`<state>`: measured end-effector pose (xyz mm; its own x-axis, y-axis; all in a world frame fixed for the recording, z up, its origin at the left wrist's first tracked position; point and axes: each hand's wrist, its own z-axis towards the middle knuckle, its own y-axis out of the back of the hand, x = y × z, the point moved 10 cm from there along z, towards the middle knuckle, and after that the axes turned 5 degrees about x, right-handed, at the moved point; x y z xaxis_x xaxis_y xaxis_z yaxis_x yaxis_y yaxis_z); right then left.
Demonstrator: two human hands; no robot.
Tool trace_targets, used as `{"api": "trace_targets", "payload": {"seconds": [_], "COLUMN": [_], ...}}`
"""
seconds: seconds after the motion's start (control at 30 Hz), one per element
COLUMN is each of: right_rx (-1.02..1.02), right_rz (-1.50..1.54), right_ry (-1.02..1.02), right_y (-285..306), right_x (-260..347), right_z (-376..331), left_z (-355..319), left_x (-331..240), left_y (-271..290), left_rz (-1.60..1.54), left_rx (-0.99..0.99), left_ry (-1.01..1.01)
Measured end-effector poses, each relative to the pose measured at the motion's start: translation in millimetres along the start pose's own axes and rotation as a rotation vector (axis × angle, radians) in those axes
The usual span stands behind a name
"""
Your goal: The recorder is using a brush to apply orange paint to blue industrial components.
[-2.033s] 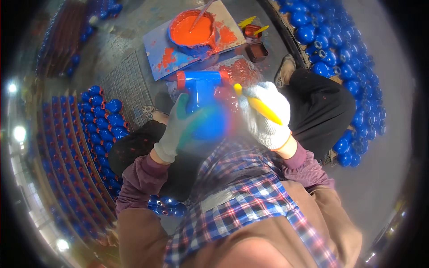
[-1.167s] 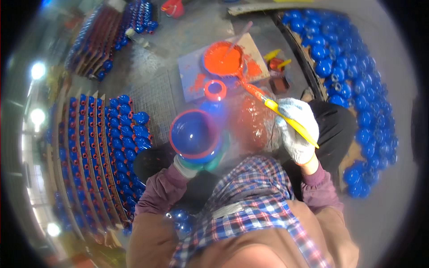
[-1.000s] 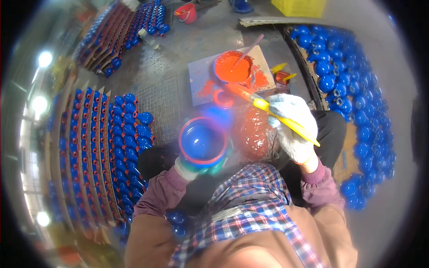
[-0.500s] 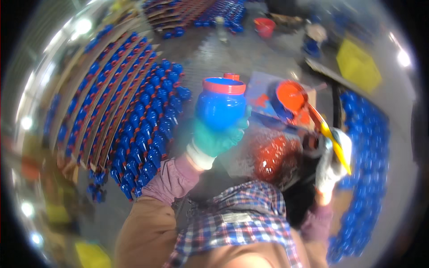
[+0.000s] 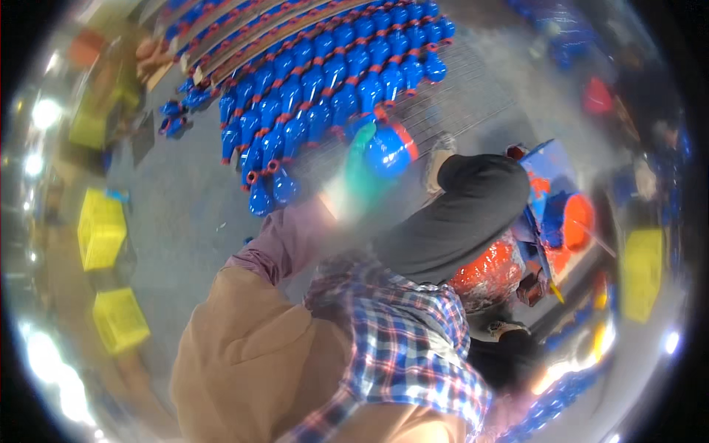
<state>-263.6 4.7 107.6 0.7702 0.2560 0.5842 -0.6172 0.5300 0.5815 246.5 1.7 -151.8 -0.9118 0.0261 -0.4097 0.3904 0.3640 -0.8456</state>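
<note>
My left hand point(image 5: 360, 173), in a green glove with a pale cuff, is closed around a round blue vase point(image 5: 389, 151) with a red rim. The vase is tilted, its rim turned to the right, close to the front of several rows of blue vases point(image 5: 325, 74) with red rims on the floor. My right hand point(image 5: 587, 358) is at the lower right, bright and smeared. A paintbrush point(image 5: 600, 295) with a yellow handle and reddish tip rises from it. A pot of orange-red paint point(image 5: 578, 221) stands beyond my knee.
Below the pot, a red-coated bucket or lump point(image 5: 487, 272) sits by my leg, near a yellow handle point(image 5: 556, 293). Yellow crates point(image 5: 102, 229) stand at the left and another yellow block point(image 5: 641, 275) at the right. More blue pieces point(image 5: 554, 406) lie at the lower right.
My view has turned left toward the vase rows. My left hand has carried the vase over to them and tipped it rightward. My right hand now appears lower, away from the paint pot.
</note>
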Motion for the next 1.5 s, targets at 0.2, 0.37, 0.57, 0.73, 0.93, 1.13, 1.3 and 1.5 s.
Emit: {"api": "trace_targets", "payload": {"seconds": [0.2, 0.37, 0.57, 0.73, 0.93, 1.13, 1.3, 1.5], "right_rx": [0.176, 0.163, 0.114, 0.039, -0.138, -0.085, 0.004, 0.095], "right_rz": [-0.223, -0.076, 0.123, -0.344, -0.863, -1.045, -1.147, -1.101], "right_ry": [0.128, 0.225, 0.32, 0.161, 0.171, -0.25, -0.622, -1.042], "right_y": [-36.6, -30.6, 14.7, 55.0, 189.3, 283.0, 311.7, 306.0], "right_x": [19.3, -15.2, 53.0, 4.7, -17.1, -93.1, -141.8, -188.4], "right_z": [9.0, 19.9, 16.3, 29.8, -31.4, -163.9, -282.3, -419.0], "left_z": [-41.3, -56.1, 8.5, 74.6, 160.3, 157.6, 159.0, 143.4], "left_x": [13.4, -38.2, -63.6, -6.6, 208.1, 193.3, 160.5, 134.0], "left_y": [193.1, 340.4, 245.5, 183.4, 84.4, 98.0, 105.5, 98.6], "left_rz": [0.497, 0.903, 1.813, 2.293, 2.33, 2.227, 2.161, 2.076], "left_rx": [-0.381, -0.863, -0.979, -0.758, 0.063, 0.112, 0.062, -0.038], "left_ry": [0.054, -0.089, 0.328, 0.38, 0.254, 0.273, 0.292, 0.303]}}
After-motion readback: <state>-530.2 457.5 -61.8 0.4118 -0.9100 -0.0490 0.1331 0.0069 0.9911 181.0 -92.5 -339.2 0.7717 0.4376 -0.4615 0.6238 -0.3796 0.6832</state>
